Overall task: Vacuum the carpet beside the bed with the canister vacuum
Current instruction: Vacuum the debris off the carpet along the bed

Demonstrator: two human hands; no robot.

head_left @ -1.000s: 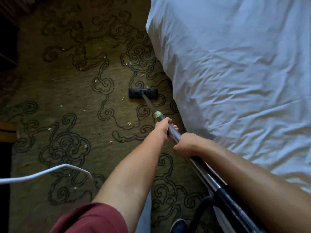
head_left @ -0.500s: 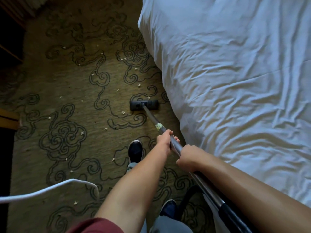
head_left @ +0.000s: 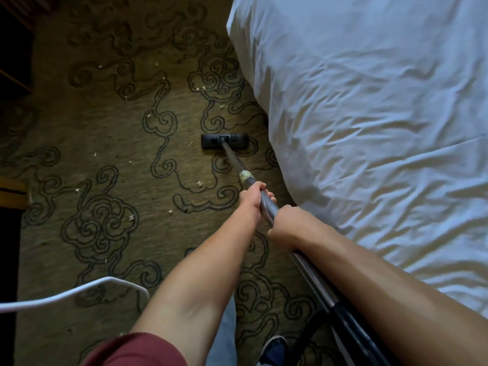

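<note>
The black floor head of the vacuum lies flat on the olive patterned carpet, close to the bed's edge. A grey metal wand with a pale tape band runs back from it to my hands. My left hand grips the wand just below the tape. My right hand grips it right behind the left. The wand continues into a black handle and hose at lower right. Small white crumbs dot the carpet. The canister itself is out of view.
The bed with a rumpled white sheet fills the right side. A white cord loops across the lower left carpet. Dark furniture lines the left edge. My shoe stands near the hose.
The floor head has been pushed forward along the bed again after being pulled back. My front foot has dropped out of view, and both hands keep their grip on the wand.
</note>
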